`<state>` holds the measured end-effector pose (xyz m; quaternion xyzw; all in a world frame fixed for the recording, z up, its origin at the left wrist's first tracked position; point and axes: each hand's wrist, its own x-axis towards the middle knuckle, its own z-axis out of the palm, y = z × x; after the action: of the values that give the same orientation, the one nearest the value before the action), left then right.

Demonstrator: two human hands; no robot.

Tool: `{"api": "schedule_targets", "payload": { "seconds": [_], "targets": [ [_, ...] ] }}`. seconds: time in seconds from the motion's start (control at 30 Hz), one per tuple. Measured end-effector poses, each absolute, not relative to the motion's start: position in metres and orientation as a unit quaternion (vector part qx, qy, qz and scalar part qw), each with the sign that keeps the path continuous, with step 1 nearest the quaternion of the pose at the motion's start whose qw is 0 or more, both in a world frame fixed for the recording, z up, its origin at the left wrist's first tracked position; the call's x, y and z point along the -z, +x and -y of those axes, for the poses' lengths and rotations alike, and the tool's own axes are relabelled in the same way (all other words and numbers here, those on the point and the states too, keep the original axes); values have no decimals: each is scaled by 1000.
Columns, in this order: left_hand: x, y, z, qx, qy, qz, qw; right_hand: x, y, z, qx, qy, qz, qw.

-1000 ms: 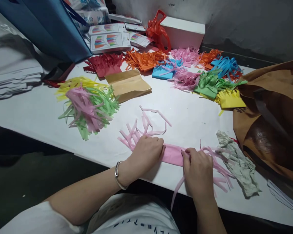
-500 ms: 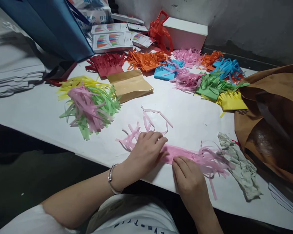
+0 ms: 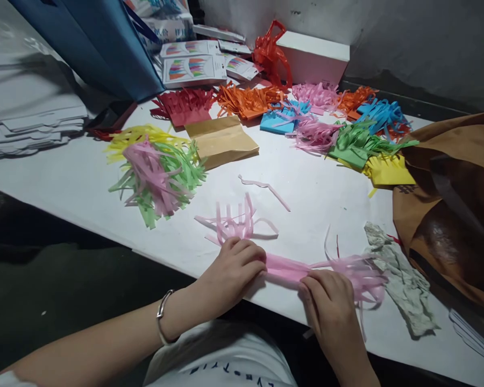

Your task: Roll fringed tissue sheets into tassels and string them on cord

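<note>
A strip of pink tissue paper (image 3: 285, 266) with fringed ends stretches between my hands near the table's front edge. My left hand (image 3: 244, 264) grips its left part, fingers curled over the paper. At the right part, my right hand (image 3: 326, 293) pinches the strip between thumb and fingers. Pink fringe spreads out beyond each hand. A loose pale pink strip (image 3: 264, 186) lies on the white table just behind. To the right of my right hand is a crumpled greyish glove-like cloth (image 3: 403, 279).
Pink and green fringed tissue (image 3: 157, 177) lies at the left, beside a folded tan paper (image 3: 222, 142). Several coloured tassels (image 3: 318, 134) line the back. A brown bag (image 3: 447, 215) stands right, a blue bag (image 3: 92, 48) back left, near printed boxes (image 3: 194, 70) and stacked white sheets (image 3: 32, 118).
My hands have moved apart, the left leftward and the right rightward, pulling the pink paper straighter between them. The view has shifted slightly.
</note>
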<state>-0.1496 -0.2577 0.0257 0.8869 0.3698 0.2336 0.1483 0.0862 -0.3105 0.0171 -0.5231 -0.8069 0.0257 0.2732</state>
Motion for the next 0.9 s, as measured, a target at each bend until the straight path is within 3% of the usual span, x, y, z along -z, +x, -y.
{"api": "schedule_targets", "payload": {
  "seconds": [0.27, 0.4, 0.5, 0.7, 0.9],
  "targets": [
    [-25, -132, 242, -131, 862, -488, 45, -18, 73, 295, 109, -671, 720, 139],
    [-25, -129, 238, -118, 868, -482, 21, -22, 72, 293, 146, -648, 719, 205],
    [-27, -130, 238, -117, 869, -480, 27, -22, 68, 295, 71, -551, 790, 259],
    [-27, -136, 245, -228, 889, -390, 68, -20, 62, 296, -2, -516, 810, 279],
    [-21, -137, 248, -227, 912, -329, 93, -21, 56, 297, -12, -498, 829, 255]
  ]
}}
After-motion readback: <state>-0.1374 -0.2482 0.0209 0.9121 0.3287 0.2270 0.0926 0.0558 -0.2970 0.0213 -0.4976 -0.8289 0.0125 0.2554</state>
